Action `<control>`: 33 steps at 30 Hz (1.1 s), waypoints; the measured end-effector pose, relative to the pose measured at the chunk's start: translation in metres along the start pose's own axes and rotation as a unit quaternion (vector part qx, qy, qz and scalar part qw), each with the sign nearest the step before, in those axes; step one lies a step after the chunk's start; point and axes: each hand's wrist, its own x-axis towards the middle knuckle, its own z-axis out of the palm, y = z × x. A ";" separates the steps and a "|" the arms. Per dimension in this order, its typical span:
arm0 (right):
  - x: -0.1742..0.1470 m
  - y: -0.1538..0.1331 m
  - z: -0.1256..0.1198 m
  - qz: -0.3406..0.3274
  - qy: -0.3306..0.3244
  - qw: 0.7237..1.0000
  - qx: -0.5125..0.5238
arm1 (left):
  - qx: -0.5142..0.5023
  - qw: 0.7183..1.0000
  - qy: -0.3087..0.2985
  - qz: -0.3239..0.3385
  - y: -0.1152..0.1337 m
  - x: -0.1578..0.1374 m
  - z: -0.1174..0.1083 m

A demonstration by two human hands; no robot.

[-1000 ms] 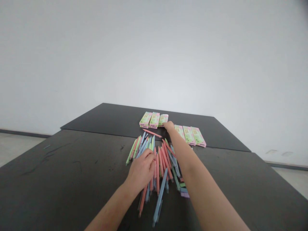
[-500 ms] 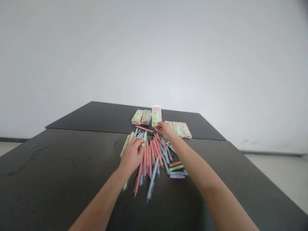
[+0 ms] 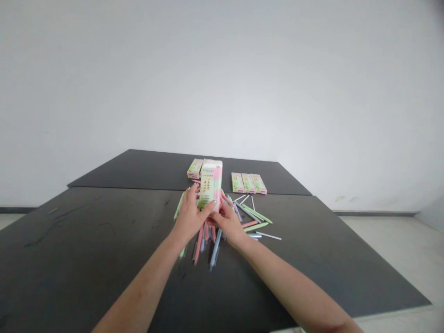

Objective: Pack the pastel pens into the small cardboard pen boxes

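A green and pink pen box with a white upper end is held tilted up between my two hands, above a loose heap of pens. My left hand grips its left side, the thumb lying across the lower front. Around the lower right corner my right hand has its fingers closed. Pink pens, a blue pen and green pens stick out under and beside the hands. The middle of the heap is hidden by the box and hands.
Three similar boxes lie in a row at the back right. More boxes are stacked at the back left, partly behind the held one. Thin white sticks lie by the pens on the black table. A pale wall rises behind.
My right hand has brought the box from the back of the table toward me, over the pens. My left hand has left the pens and taken hold of the box too.
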 end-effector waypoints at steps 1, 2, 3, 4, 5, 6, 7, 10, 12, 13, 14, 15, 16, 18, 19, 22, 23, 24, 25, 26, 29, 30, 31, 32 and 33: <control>-0.005 0.003 0.003 -0.016 0.000 1.000 -0.020 | 0.003 1.000 -0.005 -0.004 0.004 -0.003 -0.002; -0.009 0.005 0.006 -0.034 0.001 0.999 -0.042 | 0.004 1.000 -0.010 -0.010 0.009 -0.005 -0.004; -0.013 0.006 0.008 -0.053 0.003 0.996 -0.066 | 0.004 1.000 -0.010 -0.015 0.013 -0.007 -0.006; -0.016 0.006 0.009 -0.071 0.005 0.993 -0.093 | 0.007 1.000 -0.008 -0.019 0.017 -0.009 -0.007; -0.019 0.006 0.010 -0.088 0.010 0.988 -0.126 | 0.012 1.000 -0.005 -0.025 0.020 -0.010 -0.008; -0.022 0.005 0.011 -0.102 0.017 0.981 -0.162 | 0.020 0.999 -0.001 -0.030 0.022 -0.011 -0.008; -0.025 0.004 0.012 -0.112 0.023 0.973 -0.200 | 0.030 0.999 0.004 -0.036 0.024 -0.011 -0.007; -0.031 0.002 0.012 -0.122 0.036 0.952 -0.279 | 0.054 0.997 0.014 -0.056 0.024 -0.013 -0.003; -0.034 0.002 0.012 -0.125 0.028 0.949 -0.289 | 0.062 0.996 0.011 -0.066 0.023 -0.013 -0.001; -0.035 0.003 0.012 -0.126 0.019 0.949 -0.288 | 0.065 0.995 0.005 -0.070 0.022 -0.013 0.000; -0.036 0.004 0.012 -0.128 0.010 0.949 -0.287 | 0.068 0.995 -0.003 -0.072 0.022 -0.013 0.000; -0.037 0.004 0.011 -0.132 0.000 0.948 -0.288 | 0.072 0.995 -0.012 -0.073 0.021 -0.013 -0.001; -0.037 0.005 0.009 -0.137 -0.010 0.947 -0.289 | 0.077 0.994 -0.020 -0.071 0.020 -0.012 -0.002; -0.036 0.007 0.004 -0.142 -0.020 0.946 -0.290 | 0.084 0.994 -0.034 -0.066 0.016 -0.010 -0.005; -0.035 0.007 0.000 -0.141 -0.019 0.947 -0.287 | 0.086 0.993 -0.039 -0.065 0.014 -0.009 -0.006; -0.026 0.007 -0.019 -0.125 0.005 0.959 -0.255 | 0.087 0.991 -0.047 -0.087 0.002 -0.008 -0.009; -0.022 0.006 -0.027 -0.116 0.018 0.963 -0.242 | 0.088 0.990 -0.045 -0.096 -0.002 -0.008 -0.009; -0.018 0.005 -0.035 -0.112 0.034 0.965 -0.235 | 0.088 0.990 -0.045 -0.103 -0.006 -0.009 -0.010; -0.015 0.003 -0.042 -0.108 0.050 0.965 -0.235 | 0.088 0.990 -0.043 -0.105 -0.010 -0.010 -0.010; -0.012 0.000 -0.050 -0.103 0.064 0.964 -0.236 | 0.088 0.990 -0.040 -0.102 -0.013 -0.011 -0.011; -0.009 -0.009 -0.063 -0.119 0.064 0.951 -0.280 | 0.098 0.992 -0.031 -0.076 -0.020 -0.014 -0.013; -0.010 -0.012 -0.064 -0.132 0.047 0.941 -0.307 | 0.104 0.992 -0.029 -0.062 -0.022 -0.015 -0.014; -0.012 -0.014 -0.064 -0.147 0.018 0.930 -0.336 | 0.111 0.992 -0.027 -0.047 -0.024 -0.015 -0.014; -0.015 -0.015 -0.062 -0.167 -0.015 0.916 -0.365 | 0.119 0.992 -0.024 -0.029 -0.026 -0.015 -0.015; -0.018 -0.016 -0.060 -0.188 -0.049 0.899 -0.392 | 0.126 0.992 -0.020 -0.010 -0.027 -0.015 -0.016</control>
